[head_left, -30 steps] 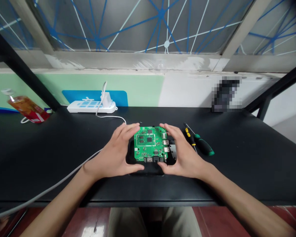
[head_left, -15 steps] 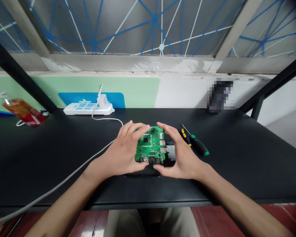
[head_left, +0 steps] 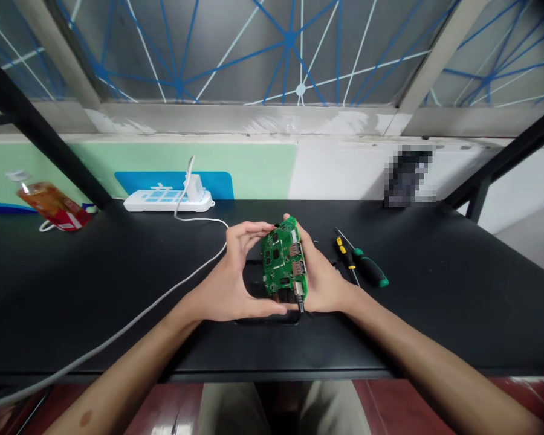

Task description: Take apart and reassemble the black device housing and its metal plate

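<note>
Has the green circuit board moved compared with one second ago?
Yes. The circuit board has been lifted out of the black case on the table and tilted up on edge between both hands.

Black case (head_left: 254,284) mostly hidden from us behind our hands, pixelated blur (head_left: 410,176) masked an object by the wall, grey cable (head_left: 95,347) ran off the left edge

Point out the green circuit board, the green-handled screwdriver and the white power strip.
Green circuit board (head_left: 283,263), head view, middle of its component face.
Green-handled screwdriver (head_left: 370,270), head view, on the handle.
White power strip (head_left: 163,200), head view, top surface.
</note>
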Motion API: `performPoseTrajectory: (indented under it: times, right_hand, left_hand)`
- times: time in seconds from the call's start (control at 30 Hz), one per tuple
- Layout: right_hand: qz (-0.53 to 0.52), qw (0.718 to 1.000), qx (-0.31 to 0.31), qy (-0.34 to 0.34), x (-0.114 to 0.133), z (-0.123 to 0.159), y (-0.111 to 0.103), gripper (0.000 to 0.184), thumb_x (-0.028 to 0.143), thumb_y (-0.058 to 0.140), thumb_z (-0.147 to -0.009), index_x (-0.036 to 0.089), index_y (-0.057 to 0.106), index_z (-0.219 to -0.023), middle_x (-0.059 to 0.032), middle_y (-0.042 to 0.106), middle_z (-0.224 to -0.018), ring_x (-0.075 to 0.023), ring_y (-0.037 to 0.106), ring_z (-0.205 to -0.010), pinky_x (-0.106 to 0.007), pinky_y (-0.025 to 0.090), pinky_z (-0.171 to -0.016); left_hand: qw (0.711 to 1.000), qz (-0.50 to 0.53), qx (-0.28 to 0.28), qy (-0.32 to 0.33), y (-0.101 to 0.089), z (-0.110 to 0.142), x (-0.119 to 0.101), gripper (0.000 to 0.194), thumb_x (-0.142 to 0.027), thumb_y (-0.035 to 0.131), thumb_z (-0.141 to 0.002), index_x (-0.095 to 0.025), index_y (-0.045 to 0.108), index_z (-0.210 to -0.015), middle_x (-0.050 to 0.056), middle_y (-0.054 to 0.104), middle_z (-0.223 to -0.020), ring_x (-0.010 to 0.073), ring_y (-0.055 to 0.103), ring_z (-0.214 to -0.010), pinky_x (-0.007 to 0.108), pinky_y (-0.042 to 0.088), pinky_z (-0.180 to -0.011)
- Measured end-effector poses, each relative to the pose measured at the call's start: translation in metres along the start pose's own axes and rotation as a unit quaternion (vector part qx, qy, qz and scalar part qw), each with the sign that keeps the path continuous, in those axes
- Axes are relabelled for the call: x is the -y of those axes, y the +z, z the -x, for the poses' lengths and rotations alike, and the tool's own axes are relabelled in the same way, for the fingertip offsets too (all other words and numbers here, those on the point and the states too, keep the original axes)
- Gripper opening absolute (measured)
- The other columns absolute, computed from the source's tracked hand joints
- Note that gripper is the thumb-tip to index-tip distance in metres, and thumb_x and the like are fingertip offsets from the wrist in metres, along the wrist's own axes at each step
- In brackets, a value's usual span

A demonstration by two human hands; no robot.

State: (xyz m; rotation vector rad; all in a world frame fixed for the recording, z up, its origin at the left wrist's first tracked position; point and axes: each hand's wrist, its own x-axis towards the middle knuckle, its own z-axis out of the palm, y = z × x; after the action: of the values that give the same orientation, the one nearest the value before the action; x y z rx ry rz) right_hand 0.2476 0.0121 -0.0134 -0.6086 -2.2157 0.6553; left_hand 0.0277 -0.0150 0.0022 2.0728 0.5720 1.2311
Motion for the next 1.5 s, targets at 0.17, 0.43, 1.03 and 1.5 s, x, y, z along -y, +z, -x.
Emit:
performPoseTrajectory:
  times: [0.17,0.43,1.03,1.5]
  right_hand:
    - [-0.037,0.999,-0.009,0.031,0.008,0.001,0.002,0.146,0.052,0.094,-0.054,0.031,-0.003,-0.162,-0.019,0.043,-0.158,-0.0389,0.047,-0.145,-0.063,0.039,-0.119]
    - [-0.09,0.995,-0.024,0.029,0.009,0.005,0.009,0.141,0.044,0.094,-0.058,0.033,-0.001,-0.161,-0.0175,0.041,-0.159,-0.0383,0.047,-0.144,-0.064,0.043,-0.116]
    - [0.1,0.987,-0.062,0.112,0.008,0.013,0.0,0.133,0.052,0.088,-0.065,0.028,0.0,-0.162,-0.0219,0.048,-0.149,-0.039,0.056,-0.134,-0.068,0.05,-0.107]
    - [0.204,0.971,-0.07,0.101,0.005,0.014,-0.011,0.123,0.045,0.081,-0.074,0.023,-0.001,-0.162,-0.0226,0.044,-0.151,-0.0388,0.051,-0.137,-0.063,0.051,-0.108]
  left_hand:
    - [0.999,0.036,-0.024,0.006,0.004,0.0,0.001,0.088,-0.041,0.091,-0.071,-0.032,0.028,-0.131,0.013,0.036,-0.146,0.033,0.038,-0.146,0.063,0.029,-0.124]
    - [0.998,0.058,-0.031,-0.021,0.004,0.0,-0.001,0.087,-0.042,0.09,-0.072,-0.034,0.026,-0.13,0.014,0.035,-0.148,0.0361,0.039,-0.145,0.065,0.04,-0.117]
    - [0.997,-0.073,-0.03,-0.007,-0.018,0.006,0.002,0.113,-0.03,0.09,-0.075,-0.037,0.011,-0.155,0.016,0.033,-0.158,0.0363,0.033,-0.151,0.063,0.033,-0.122]
    - [0.974,-0.218,-0.061,0.012,-0.02,0.009,0.016,0.108,-0.033,0.086,-0.08,-0.031,0.013,-0.159,0.018,0.035,-0.157,0.035,0.038,-0.147,0.058,0.041,-0.117]
